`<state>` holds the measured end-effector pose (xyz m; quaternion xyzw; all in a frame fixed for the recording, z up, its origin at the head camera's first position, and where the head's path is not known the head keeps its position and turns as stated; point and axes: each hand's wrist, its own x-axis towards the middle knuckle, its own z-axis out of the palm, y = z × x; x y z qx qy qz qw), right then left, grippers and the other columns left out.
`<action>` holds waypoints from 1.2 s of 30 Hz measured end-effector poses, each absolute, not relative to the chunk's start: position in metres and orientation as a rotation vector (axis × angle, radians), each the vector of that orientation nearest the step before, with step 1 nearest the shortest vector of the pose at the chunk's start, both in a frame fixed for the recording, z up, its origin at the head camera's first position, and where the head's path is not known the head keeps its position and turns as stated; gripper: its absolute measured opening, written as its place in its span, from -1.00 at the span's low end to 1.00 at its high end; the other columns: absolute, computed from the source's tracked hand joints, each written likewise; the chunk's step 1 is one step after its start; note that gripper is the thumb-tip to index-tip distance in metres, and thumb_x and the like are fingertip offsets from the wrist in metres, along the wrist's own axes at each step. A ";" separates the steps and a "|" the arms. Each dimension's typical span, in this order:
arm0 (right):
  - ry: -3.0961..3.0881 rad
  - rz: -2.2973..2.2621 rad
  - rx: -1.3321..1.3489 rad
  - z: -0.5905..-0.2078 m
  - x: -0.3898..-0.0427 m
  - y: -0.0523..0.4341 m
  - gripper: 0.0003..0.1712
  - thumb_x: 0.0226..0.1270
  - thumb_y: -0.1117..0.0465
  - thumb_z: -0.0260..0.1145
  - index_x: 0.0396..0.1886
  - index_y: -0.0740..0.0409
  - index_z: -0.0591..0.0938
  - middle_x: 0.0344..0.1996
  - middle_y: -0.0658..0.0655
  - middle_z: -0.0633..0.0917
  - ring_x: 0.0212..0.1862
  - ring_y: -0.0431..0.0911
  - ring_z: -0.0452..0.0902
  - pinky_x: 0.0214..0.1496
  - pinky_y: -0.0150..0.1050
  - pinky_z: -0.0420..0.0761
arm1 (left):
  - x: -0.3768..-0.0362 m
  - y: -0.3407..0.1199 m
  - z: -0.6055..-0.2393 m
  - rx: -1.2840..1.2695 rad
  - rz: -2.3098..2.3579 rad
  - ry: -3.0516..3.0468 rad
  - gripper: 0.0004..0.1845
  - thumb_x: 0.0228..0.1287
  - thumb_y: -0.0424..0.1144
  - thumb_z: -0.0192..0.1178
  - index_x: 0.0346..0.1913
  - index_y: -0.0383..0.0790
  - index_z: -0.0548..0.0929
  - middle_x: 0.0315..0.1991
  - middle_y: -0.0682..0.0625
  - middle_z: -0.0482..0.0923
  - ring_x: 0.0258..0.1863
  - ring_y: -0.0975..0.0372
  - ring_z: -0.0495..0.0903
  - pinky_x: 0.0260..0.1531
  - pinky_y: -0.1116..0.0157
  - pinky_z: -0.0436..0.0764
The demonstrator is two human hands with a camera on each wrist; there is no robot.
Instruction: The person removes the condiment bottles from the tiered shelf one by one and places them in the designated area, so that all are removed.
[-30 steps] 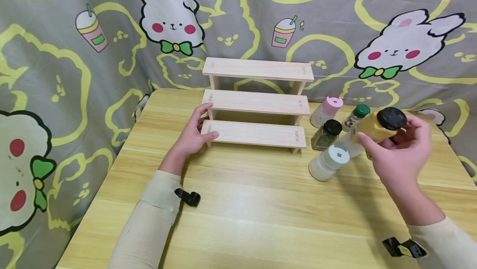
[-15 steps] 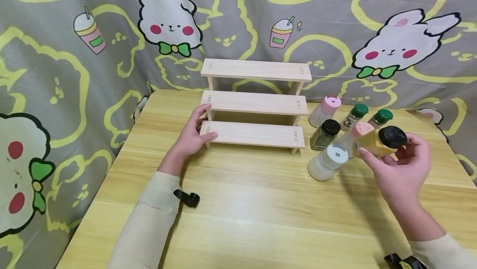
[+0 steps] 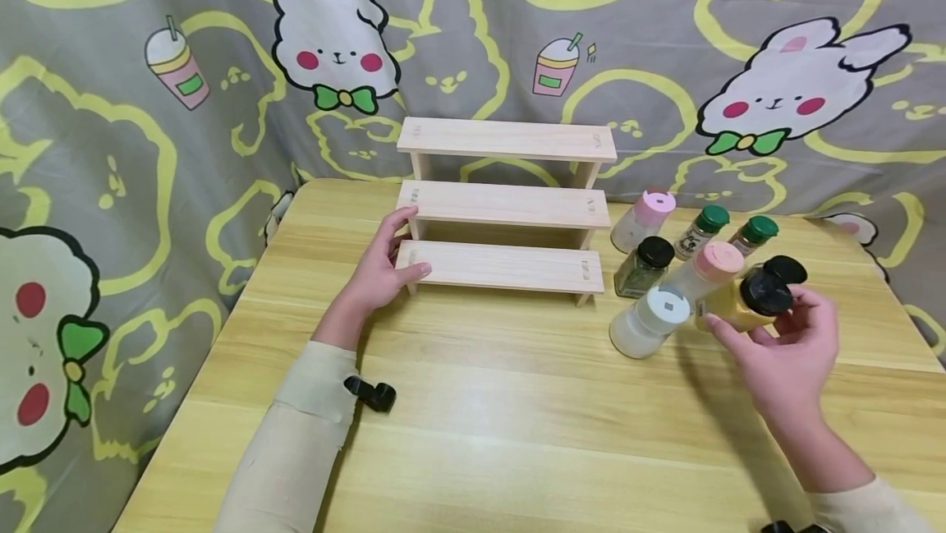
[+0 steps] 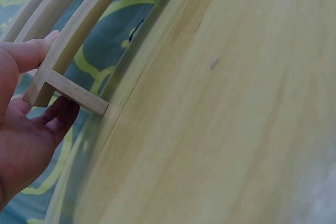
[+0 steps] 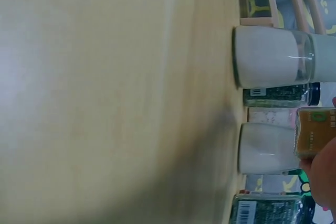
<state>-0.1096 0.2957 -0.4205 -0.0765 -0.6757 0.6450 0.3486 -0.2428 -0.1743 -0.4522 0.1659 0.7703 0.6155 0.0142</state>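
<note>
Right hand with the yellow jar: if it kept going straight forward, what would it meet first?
Probably the pink-capped jar, right behind the yellow jar that the right hand grips; depth is unclear, so a second black-capped jar might come first.

We see a grey curtain (image 3: 473, 24) printed with white rabbits behind the yellow wooden table (image 3: 517, 434). Two small black clips (image 3: 372, 392) lie on the tabletop, near its front edge.

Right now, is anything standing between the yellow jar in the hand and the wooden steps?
Yes. The right hand holds the yellow jar, and the white-lidded jar, the pink-lidded jar and the small dark jar stand between it and the wooden steps. Above those jars nothing is in the way.
</note>
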 end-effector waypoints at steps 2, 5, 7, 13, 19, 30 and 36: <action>-1.764 1.667 -0.214 -0.424 -0.108 0.297 -0.09 -0.38 0.80 0.49 0.11 0.24 0.53 -0.05 0.22 0.58 -0.20 -0.13 0.55 -0.41 -0.52 0.59 | -0.242 -0.174 -0.452 0.512 1.919 2.397 -0.07 0.17 -0.59 0.34 0.51 0.12 0.21 0.51 -0.06 0.05 0.29 -0.13 0.32 0.19 -0.07 0.41; -1.767 1.676 -0.226 -0.429 -0.106 0.298 -0.09 -0.38 0.80 0.48 0.11 0.24 0.53 -0.06 0.22 0.57 -0.21 -0.14 0.55 -0.42 -0.52 0.59 | -0.242 -0.174 -0.452 0.516 1.925 2.392 -0.07 0.17 -0.59 0.34 0.50 0.11 0.21 0.51 -0.07 0.05 0.30 -0.16 0.31 0.18 -0.08 0.41; -1.771 1.677 -0.223 -0.432 -0.106 0.299 -0.10 -0.38 0.81 0.47 0.10 0.26 0.53 -0.06 0.22 0.57 -0.21 -0.14 0.55 -0.42 -0.51 0.60 | -0.243 -0.174 -0.452 0.522 1.930 2.388 -0.07 0.17 -0.60 0.34 0.50 0.10 0.21 0.51 -0.07 0.05 0.29 -0.16 0.32 0.17 -0.09 0.42; -1.751 1.732 -0.235 -0.442 -0.104 0.303 -0.11 -0.39 0.84 0.45 0.08 0.29 0.53 -0.08 0.21 0.56 -0.21 -0.12 0.55 -0.38 -0.49 0.61 | -0.243 -0.173 -0.452 0.519 1.939 2.382 -0.07 0.17 -0.60 0.34 0.51 0.10 0.21 0.51 -0.07 0.05 0.28 -0.12 0.32 0.16 -0.09 0.43; -1.837 1.690 -0.330 -0.450 -0.102 0.306 -0.13 -0.35 0.78 0.52 0.09 0.26 0.52 -0.06 0.16 0.56 -0.18 -0.11 0.51 -0.38 -0.54 0.58 | -0.242 -0.173 -0.452 0.509 1.922 2.393 -0.07 0.18 -0.59 0.33 0.51 0.12 0.20 0.52 -0.07 0.04 0.31 -0.12 0.30 0.18 -0.08 0.41; -2.020 1.548 -0.448 -0.456 -0.099 0.308 -0.16 -0.31 0.69 0.58 0.04 0.09 0.53 -0.08 0.05 0.56 -0.17 -0.17 0.50 -0.43 -0.58 0.49 | -0.242 -0.174 -0.452 0.487 1.920 2.382 -0.07 0.19 -0.58 0.34 0.51 0.12 0.20 0.52 -0.06 0.03 0.34 -0.10 0.27 0.22 -0.07 0.38; -2.115 1.451 -0.464 -0.461 -0.097 0.310 -0.15 -0.30 0.65 0.61 0.05 0.07 0.52 -0.10 0.01 0.55 -0.20 -0.19 0.48 -0.43 -0.59 0.46 | -0.244 -0.174 -0.453 0.496 1.922 2.368 -0.06 0.18 -0.62 0.31 0.54 -0.03 0.15 0.54 -0.13 -0.03 0.36 -0.16 0.23 0.23 -0.11 0.36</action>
